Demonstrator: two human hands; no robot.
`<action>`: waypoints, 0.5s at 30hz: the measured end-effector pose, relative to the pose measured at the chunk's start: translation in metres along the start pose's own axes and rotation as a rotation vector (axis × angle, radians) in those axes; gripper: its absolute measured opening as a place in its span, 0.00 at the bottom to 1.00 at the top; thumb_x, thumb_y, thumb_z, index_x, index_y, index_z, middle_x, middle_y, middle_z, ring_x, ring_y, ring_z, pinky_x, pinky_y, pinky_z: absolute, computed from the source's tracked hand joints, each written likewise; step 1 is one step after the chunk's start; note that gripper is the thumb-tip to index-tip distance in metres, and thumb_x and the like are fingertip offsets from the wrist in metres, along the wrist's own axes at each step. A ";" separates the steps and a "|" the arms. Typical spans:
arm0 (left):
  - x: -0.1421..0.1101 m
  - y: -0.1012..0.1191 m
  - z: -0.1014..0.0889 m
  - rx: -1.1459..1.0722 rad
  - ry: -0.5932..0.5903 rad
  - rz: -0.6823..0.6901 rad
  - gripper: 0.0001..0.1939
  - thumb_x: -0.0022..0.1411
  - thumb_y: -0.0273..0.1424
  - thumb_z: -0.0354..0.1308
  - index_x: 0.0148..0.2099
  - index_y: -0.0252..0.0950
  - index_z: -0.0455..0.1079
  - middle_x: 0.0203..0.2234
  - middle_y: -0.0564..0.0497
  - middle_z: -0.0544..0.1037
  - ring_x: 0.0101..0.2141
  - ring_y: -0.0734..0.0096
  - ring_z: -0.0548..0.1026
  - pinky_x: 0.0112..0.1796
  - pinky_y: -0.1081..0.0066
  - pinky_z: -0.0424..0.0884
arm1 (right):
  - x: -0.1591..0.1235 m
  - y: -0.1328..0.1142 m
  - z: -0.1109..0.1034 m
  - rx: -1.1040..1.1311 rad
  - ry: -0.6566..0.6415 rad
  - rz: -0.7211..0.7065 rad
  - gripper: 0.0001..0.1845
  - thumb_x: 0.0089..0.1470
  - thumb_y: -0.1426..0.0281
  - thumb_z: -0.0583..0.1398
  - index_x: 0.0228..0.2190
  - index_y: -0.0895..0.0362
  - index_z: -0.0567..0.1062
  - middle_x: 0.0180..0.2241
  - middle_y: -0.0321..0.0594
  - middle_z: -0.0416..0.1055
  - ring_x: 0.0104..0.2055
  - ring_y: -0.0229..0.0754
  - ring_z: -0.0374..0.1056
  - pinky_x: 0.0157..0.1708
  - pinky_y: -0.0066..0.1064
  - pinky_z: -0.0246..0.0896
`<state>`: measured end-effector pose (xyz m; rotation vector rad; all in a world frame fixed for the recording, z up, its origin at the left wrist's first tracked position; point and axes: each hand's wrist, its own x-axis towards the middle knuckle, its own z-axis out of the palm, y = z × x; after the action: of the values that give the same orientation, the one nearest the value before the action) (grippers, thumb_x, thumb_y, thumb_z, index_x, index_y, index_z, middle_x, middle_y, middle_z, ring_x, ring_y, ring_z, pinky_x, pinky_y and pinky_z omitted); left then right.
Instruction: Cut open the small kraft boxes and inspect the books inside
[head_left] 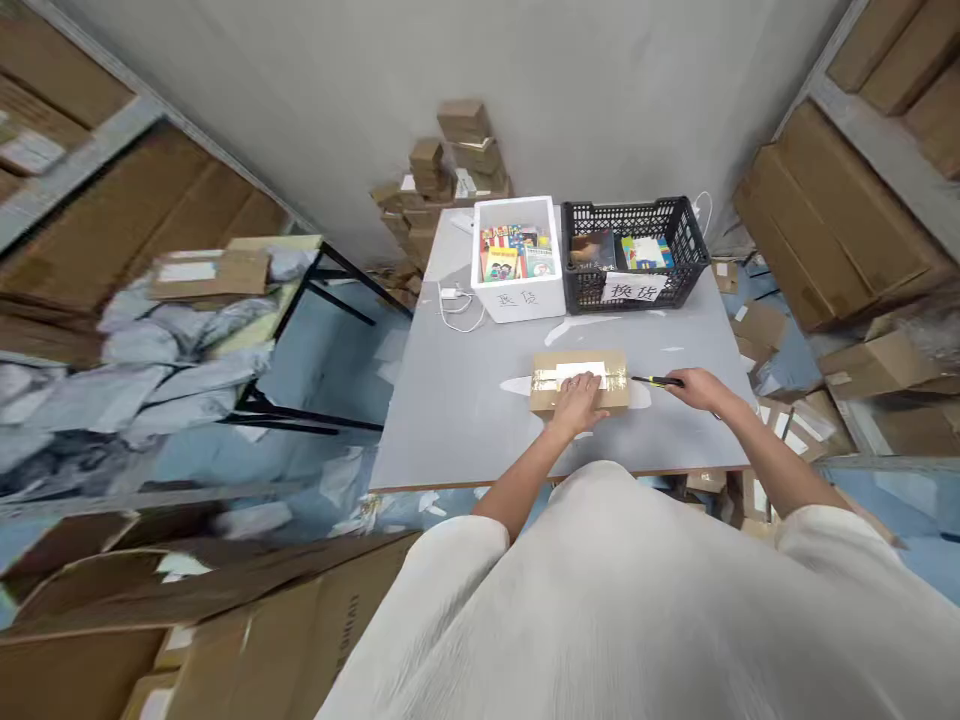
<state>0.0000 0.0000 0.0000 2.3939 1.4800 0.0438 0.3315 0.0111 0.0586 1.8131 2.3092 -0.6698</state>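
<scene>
A small brown cardboard parcel (551,375) with a white label and shiny tape across it lies on the grey table (465,400). My left hand (579,400) rests flat on the parcel's near side, fingers spread over the label. My right hand (697,388) is closed around a slim black and yellow cutter (654,381), its tip pointing at the parcel's right end and almost touching it.
At the table's far side stand a white foam box (517,300) of colourful books and a black plastic crate (637,265) with a paper sign. A white cable lies beside the foam box. Cardboard boxes fill shelves on both sides; grey mail bags pile on the left.
</scene>
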 end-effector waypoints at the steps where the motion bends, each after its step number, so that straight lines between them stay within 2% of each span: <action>1: 0.007 0.001 0.000 0.006 -0.025 0.002 0.47 0.64 0.50 0.74 0.76 0.41 0.61 0.72 0.38 0.68 0.71 0.45 0.65 0.73 0.51 0.54 | -0.001 0.001 0.002 0.019 0.014 -0.003 0.18 0.71 0.62 0.58 0.52 0.53 0.85 0.48 0.46 0.86 0.46 0.51 0.79 0.39 0.33 0.62; 4: 0.024 0.004 0.000 0.035 -0.088 0.006 0.45 0.62 0.50 0.75 0.74 0.42 0.63 0.69 0.38 0.71 0.69 0.42 0.68 0.71 0.49 0.56 | -0.003 0.005 0.007 0.076 0.055 -0.004 0.19 0.71 0.61 0.58 0.54 0.53 0.84 0.48 0.46 0.86 0.46 0.51 0.79 0.40 0.32 0.62; 7: 0.034 0.004 0.001 0.081 -0.131 0.007 0.42 0.62 0.46 0.76 0.71 0.41 0.66 0.65 0.37 0.74 0.66 0.41 0.71 0.71 0.48 0.56 | -0.003 0.009 0.012 0.127 0.090 0.005 0.19 0.71 0.61 0.59 0.56 0.53 0.83 0.48 0.46 0.86 0.46 0.51 0.79 0.40 0.32 0.62; 15: 0.034 0.005 0.002 0.093 -0.115 0.005 0.43 0.59 0.41 0.79 0.70 0.38 0.64 0.62 0.35 0.73 0.63 0.43 0.74 0.70 0.54 0.58 | 0.008 0.012 0.016 0.253 0.092 -0.010 0.19 0.69 0.57 0.61 0.52 0.52 0.85 0.41 0.43 0.85 0.39 0.49 0.76 0.38 0.32 0.61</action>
<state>0.0209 0.0270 -0.0054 2.4277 1.4533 -0.1616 0.3376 0.0136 0.0385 1.9768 2.3860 -0.9374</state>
